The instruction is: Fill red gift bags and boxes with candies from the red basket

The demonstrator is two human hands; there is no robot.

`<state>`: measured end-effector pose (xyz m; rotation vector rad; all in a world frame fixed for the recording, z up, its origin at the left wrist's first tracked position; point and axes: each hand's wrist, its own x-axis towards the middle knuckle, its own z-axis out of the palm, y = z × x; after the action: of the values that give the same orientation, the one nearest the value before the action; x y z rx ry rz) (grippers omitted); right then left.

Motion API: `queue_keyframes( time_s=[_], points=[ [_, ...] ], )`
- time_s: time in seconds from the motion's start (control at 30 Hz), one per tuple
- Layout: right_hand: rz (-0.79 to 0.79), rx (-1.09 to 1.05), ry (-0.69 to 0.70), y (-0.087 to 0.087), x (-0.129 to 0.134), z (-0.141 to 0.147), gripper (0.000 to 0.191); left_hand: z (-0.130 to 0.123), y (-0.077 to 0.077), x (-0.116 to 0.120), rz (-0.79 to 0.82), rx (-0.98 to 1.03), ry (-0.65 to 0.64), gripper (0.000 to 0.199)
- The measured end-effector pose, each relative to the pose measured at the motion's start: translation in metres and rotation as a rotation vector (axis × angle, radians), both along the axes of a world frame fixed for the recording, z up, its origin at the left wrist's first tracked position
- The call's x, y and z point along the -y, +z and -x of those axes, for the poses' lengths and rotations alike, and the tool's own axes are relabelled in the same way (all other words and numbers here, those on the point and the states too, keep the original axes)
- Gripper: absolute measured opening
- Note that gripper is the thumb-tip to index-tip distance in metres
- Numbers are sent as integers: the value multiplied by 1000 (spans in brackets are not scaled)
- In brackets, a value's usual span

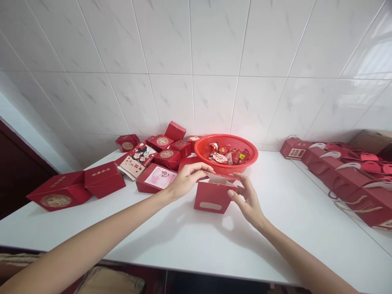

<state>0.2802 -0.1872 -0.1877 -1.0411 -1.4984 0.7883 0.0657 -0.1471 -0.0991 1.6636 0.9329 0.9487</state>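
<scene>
One red box (pixel 212 197), centre of frame, upright, opening up; our left hand (pixel 186 179) and right hand (pixel 247 199) clamped on its rim.

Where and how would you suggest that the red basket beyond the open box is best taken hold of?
I'd grip the right side of the rim of the red basket, coming from the right. The rim flares outward, so it should give the fingers something to hook under, and red boxes crowd its left. The wall stands behind it.
</scene>
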Motion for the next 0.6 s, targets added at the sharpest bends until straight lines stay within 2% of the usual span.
queue_keyframes(
  time_s=[0.07,0.2,0.27,0.43,0.6],
  points=[
    [-4,-17,4,13,-3,0,51,-6,-1,-6,78,66,15,21],
    [19,-77,73,37,-10,7,33,-14,-7,-10,190,216,-26,29],
    [75,-138,84,44,-14,11,38,-14,-12,-10,274,260,-22,30],
    [227,-194,79,39,-25,17,49,-9,-21,-13,439,237,71,22],
    [285,-183,91,30,-35,15,45,-5,-22,-19,428,199,61,25]
  ],
)
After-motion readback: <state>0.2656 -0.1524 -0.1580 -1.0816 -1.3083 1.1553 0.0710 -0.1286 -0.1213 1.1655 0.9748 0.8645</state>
